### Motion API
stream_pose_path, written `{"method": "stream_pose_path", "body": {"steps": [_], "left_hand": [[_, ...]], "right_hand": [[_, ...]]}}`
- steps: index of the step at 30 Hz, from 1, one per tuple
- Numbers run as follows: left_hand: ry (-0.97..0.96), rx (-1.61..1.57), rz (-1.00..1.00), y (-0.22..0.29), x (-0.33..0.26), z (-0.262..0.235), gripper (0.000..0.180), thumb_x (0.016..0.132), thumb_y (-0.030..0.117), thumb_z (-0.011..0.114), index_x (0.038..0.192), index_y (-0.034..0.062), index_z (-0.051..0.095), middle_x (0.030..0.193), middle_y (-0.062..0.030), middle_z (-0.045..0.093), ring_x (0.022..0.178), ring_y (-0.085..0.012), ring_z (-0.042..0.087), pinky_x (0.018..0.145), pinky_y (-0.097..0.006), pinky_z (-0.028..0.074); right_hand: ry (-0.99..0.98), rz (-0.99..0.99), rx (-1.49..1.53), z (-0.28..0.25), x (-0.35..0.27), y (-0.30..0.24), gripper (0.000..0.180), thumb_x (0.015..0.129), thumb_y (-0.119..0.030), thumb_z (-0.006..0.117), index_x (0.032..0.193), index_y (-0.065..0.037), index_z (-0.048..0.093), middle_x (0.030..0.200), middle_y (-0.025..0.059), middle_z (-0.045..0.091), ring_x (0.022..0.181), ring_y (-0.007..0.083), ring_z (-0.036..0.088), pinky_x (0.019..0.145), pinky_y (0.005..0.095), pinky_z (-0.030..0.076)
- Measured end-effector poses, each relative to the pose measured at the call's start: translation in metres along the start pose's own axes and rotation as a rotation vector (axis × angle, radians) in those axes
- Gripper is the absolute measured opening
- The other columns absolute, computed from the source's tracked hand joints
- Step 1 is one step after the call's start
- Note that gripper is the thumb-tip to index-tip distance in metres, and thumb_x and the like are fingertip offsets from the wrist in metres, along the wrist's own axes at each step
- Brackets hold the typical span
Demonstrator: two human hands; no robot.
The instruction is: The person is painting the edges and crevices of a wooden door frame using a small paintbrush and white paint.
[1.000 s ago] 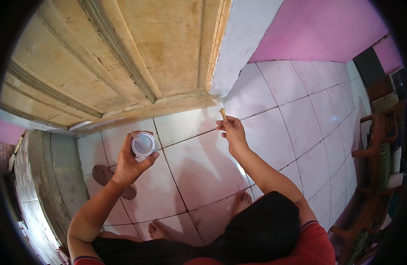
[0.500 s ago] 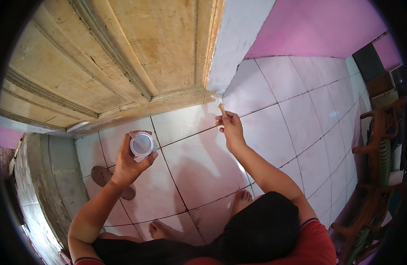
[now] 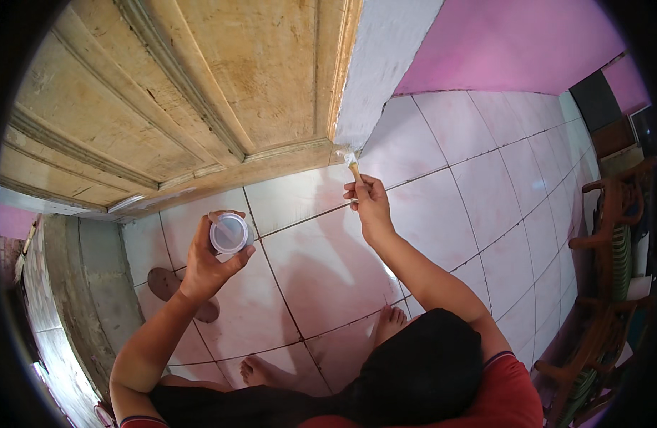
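My left hand (image 3: 213, 265) is wrapped round a small clear plastic cup (image 3: 229, 233); whitish paint or liquid shows inside it. With its fingers pinched on the wooden handle, my right hand (image 3: 372, 210) holds a paintbrush (image 3: 354, 165) pointing away from me. The brush's white-coated bristles are at the foot of a grey-white painted door frame (image 3: 375, 78), near its lower corner. Just left of that frame stands a yellowish wooden panelled door (image 3: 250, 71). Whether the bristle tips touch the frame or sit just in front of it, I cannot tell.
Pale tiles (image 3: 321, 285) cover the floor, where my bare feet rest. A pair of brown slippers (image 3: 164, 284) lies left of my left hand. Wooden chairs (image 3: 614, 221) line the right side. A pink wall (image 3: 507, 50) rises beyond the frame, and a rough concrete edge (image 3: 103, 278) runs at left.
My right hand and the brush have shifted slightly to the left at the foot of the frame. The left hand with the cup stays in place.
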State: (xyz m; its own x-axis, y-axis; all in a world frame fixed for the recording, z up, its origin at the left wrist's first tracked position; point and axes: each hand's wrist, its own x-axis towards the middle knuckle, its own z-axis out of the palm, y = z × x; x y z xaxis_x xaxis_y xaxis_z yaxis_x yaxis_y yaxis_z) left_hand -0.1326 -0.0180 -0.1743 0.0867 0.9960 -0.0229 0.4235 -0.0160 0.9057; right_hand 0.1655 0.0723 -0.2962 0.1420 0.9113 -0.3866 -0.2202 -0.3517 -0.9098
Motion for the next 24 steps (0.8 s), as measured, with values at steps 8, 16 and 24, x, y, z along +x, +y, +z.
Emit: {"method": "stream_pose_path", "body": {"steps": [8,16,24], "left_hand": [[0.036,-0.041,-0.018,0.000,0.000,-0.004,0.055,0.081,0.012,0.082,0.125,0.0027,0.052,0.123,-0.0098,0.061,0.109,-0.0165,0.062,0.096,-0.034,0.053],[0.009,0.020,-0.041,0.002,-0.003,-0.008,0.054,0.081,0.012,0.082,0.125,0.0021,0.052,0.121,-0.0089,0.062,0.107,-0.0170,0.062,0.095,-0.033,0.053],[0.018,-0.058,-0.027,0.004,0.005,-0.004,0.055,0.081,0.012,0.082,0.126,0.0022,0.052,0.121,-0.0086,0.062,0.106,-0.0169,0.062,0.094,-0.033,0.052]], "right_hand": [[-0.018,-0.099,0.090,-0.005,-0.027,0.004,0.018,0.107,-0.014,0.047,0.122,-0.004,0.049,0.102,0.0076,0.066,0.084,0.0125,0.060,0.068,0.0266,0.045],[-0.074,-0.014,0.068,0.006,-0.012,-0.019,0.020,0.107,-0.014,0.046,0.124,-0.004,0.050,0.102,0.0076,0.066,0.085,0.0132,0.060,0.069,0.0271,0.045],[-0.008,0.058,0.036,-0.003,-0.016,0.011,0.019,0.107,-0.013,0.046,0.124,-0.005,0.049,0.102,0.0073,0.066,0.085,0.0133,0.060,0.069,0.0272,0.045]]}}
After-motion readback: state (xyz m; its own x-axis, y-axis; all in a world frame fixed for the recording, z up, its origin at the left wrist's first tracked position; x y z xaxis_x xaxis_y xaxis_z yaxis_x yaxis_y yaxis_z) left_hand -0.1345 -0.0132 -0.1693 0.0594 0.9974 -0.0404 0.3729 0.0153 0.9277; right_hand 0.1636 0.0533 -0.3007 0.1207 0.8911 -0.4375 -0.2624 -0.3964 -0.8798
